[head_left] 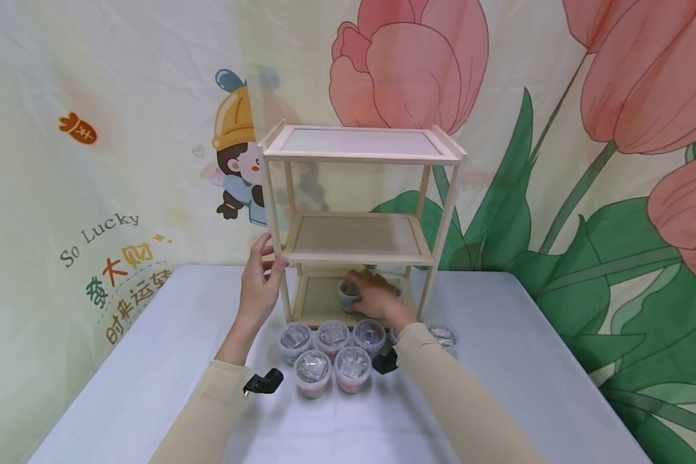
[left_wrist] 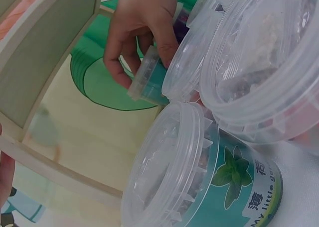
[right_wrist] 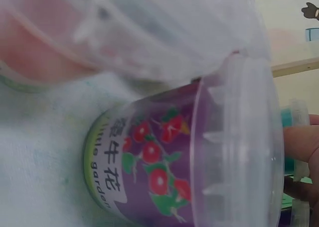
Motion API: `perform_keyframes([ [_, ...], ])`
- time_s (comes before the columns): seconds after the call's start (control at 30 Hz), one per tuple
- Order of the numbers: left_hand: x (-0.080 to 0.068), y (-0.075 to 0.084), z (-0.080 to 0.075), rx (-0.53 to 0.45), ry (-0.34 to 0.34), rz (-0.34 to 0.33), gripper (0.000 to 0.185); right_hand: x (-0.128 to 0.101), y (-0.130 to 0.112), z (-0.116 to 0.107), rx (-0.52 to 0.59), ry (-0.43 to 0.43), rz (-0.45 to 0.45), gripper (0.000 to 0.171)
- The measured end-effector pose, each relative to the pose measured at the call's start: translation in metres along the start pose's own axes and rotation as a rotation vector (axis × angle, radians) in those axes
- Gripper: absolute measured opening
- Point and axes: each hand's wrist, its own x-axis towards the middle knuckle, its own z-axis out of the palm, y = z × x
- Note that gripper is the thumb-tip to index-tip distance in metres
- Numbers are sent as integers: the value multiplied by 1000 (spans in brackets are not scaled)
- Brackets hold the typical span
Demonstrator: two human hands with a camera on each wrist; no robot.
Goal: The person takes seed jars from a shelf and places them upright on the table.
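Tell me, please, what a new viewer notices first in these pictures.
A pale wooden three-tier shelf stands on the grey table before a wall cloth of big pink tulips. The right hand grips a small teal lidded cup on its lowest tier, the left hand holds a front post, and clear-lidded cups cluster in front.

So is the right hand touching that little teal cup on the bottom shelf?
Touching: in the left wrist view the right hand has fingers curled round the teal cup.

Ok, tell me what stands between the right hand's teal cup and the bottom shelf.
Nothing visible does. The right hand already grips the teal cup inside the bottom shelf of the wooden rack; the other cups sit on the table in front.
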Motion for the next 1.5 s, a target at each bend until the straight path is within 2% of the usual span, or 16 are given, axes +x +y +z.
perform_keyframes([
  [0.2,-1,0,-1,-1,0,-7,59,1,-2,2,-5,-15,-6,50],
  [0.37,-1,1,-1,0,1,-9,59,-1,-4,2,36,-17,-37,49],
  [0.53,0,1,0,-6,-1,-3,58,-3,-7,-2,79,54,-82,49],
  [0.7,0,1,1,-4,3,-26,59,-7,-11,-6,109,110,-120,50],
  [0.9,2,2,2,-14,13,-33,59,-18,-16,-15,187,128,-119,51],
  [1.17,0,0,-1,2,-1,-8,59,-33,-16,-23,232,183,-172,48],
  [1.33,1,0,-1,5,0,0,59,-48,-13,-27,281,223,-193,47],
  [1.5,2,-1,0,-5,3,-2,58,-66,-13,-31,312,246,-173,47],
])
